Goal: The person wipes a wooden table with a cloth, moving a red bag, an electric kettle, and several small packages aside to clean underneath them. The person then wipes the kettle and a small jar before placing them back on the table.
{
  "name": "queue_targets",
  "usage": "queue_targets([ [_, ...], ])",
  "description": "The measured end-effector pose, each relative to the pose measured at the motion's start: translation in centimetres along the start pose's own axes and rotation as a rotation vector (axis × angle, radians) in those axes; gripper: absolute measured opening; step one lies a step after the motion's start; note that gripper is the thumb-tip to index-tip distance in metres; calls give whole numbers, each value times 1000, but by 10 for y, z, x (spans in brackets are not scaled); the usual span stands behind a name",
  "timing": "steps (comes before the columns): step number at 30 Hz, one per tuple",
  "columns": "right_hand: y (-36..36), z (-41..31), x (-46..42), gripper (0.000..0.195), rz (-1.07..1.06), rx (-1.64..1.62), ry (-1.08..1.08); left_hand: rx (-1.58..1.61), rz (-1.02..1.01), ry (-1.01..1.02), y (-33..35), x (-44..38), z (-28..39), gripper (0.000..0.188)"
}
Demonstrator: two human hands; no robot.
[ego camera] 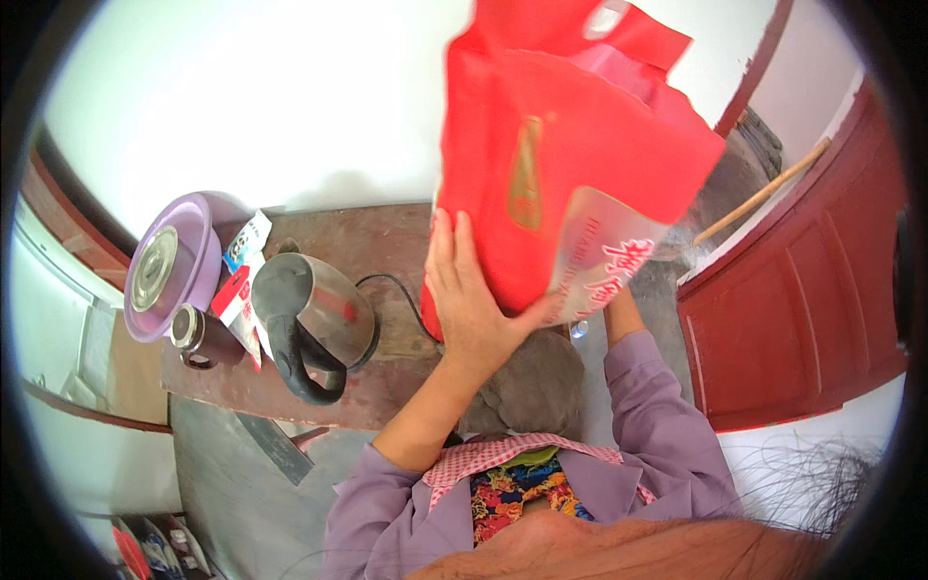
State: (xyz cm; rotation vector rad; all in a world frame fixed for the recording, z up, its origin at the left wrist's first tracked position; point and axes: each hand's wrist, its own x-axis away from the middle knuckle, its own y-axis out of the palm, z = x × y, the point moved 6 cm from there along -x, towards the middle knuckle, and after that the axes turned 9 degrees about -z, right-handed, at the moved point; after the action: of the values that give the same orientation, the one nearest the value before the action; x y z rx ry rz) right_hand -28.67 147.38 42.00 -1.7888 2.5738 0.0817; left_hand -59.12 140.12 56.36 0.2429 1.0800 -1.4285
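A large red plastic bag (pixel 493 145) with gold and silvery panels bearing writing is held up before me, its cut-out handle at the top. My left hand (pixel 471 301) is spread against the bag's lower left side, thumb towards its lower edge. Behind the bag's lower right part my right hand is hidden; only that forearm shows, so its grip cannot be seen. To the left of the bag, an electric kettle (pixel 337 312) with a black lid and handle stands on the brown wooden table (pixel 399 391).
Left of the kettle are a red and white packet (pixel 239 308), a blue and white packet (pixel 249 238), a dark mug with a lid (pixel 206 337) and a purple basin (pixel 206 254). A black cord (pixel 395 279) runs behind the bag. Right are a red door (pixel 790 290) and a wooden stick (pixel 761 192).
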Motion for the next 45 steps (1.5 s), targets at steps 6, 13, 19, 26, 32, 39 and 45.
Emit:
queue_targets([
  [6, -1, 21, 10, 75, -9, -3, 54, 157, -71, -69, 3, -4, -3, 106],
  [13, 7, 4, 74, 63, 47, 65, -39, 565, -40, -144, -2, 4, -33, 78],
  [19, -4, -14, 103, 37, 196, 319, -419, 432, -34, -179, 2, 8, -50, 67],
  [26, 35, -30, 233, 35, -265, 716, -664, 447, -21, -200, 7, 7, -47, 63],
  [32, 83, 2, 264, 39, -288, 1101, -748, 469, -10, -187, 5, 5, -44, 53],
  [39, 91, 46, 249, 45, -375, 1198, -627, 453, -4, -155, 5, 5, -51, 62],
  [45, 89, -7, 275, 39, -113, 1199, -735, 386, 18, -122, 10, 5, -59, 66],
])
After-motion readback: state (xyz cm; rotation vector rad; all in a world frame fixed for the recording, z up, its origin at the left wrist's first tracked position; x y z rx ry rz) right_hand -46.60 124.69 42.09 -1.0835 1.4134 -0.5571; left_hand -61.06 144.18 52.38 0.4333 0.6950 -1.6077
